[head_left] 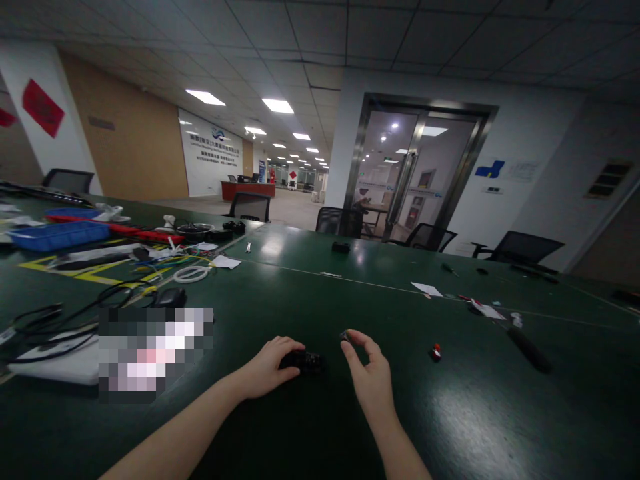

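My left hand [267, 367] is closed around one end of a small black block-like device [312, 362] that lies on the green table. Its exact kind is too dark to make out. To the right of it, my right hand [371, 377] pinches a tiny dark piece with a metallic glint [345, 337] between thumb and forefinger, a little apart from the black device. Further right on the tabletop lies a small red and black item [435, 353], touched by neither hand.
Left of my arms lie a white box [60, 363], black cables [75, 297] and a black mouse-like object [171, 298]. Beyond them are a blue tray [59, 235] and a coiled white cable [191, 274]. A dark-handled tool [529, 349] rests at the right.
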`<action>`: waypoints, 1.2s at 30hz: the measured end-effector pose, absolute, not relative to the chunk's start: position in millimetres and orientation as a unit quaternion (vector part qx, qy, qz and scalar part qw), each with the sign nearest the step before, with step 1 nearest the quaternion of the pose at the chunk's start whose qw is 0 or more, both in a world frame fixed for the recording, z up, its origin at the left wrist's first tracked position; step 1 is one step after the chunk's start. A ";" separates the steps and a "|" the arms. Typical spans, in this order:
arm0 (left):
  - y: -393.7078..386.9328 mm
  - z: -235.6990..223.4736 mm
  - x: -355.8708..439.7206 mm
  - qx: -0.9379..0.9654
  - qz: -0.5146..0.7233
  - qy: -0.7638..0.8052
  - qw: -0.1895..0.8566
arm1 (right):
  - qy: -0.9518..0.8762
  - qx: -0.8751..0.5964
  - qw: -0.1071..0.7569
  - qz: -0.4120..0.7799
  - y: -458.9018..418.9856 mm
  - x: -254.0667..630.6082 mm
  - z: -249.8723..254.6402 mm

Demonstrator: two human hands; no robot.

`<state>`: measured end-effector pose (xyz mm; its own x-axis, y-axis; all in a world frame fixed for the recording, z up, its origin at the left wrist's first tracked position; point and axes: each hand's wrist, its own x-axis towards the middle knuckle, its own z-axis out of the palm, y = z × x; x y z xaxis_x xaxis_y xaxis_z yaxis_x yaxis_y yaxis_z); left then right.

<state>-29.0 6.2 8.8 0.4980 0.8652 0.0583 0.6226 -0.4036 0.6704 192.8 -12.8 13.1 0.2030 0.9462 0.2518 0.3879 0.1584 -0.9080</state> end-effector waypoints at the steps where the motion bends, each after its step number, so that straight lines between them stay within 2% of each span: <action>1: 6.0 9.0 -28.5 0.813 0.205 0.459 0.295 | -0.585 -0.584 0.490 0.277 -14.1 188.6 12.9; 11: 7.8 5.7 -29.1 0.816 0.219 0.454 0.285 | -0.709 -0.578 0.310 0.258 -18.1 163.3 6.9; 15: 8.0 3.9 -29.9 0.816 0.222 0.451 0.285 | -0.739 -0.566 0.276 0.240 -19.5 161.0 8.4; 27: 9.3 1.2 -32.1 0.820 0.220 0.447 0.282 | -0.737 -0.580 0.244 0.248 -23.5 158.4 11.1; 36: 7.9 3.1 -31.1 0.812 0.216 0.457 0.292 | -0.687 -0.571 0.320 0.316 -19.3 171.8 5.1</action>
<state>-31.1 7.9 3.1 0.4896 0.8678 0.0848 0.6157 -0.4130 0.6711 171.8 -19.3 5.1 -0.1431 0.9866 0.0787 0.5816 0.1482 -0.7998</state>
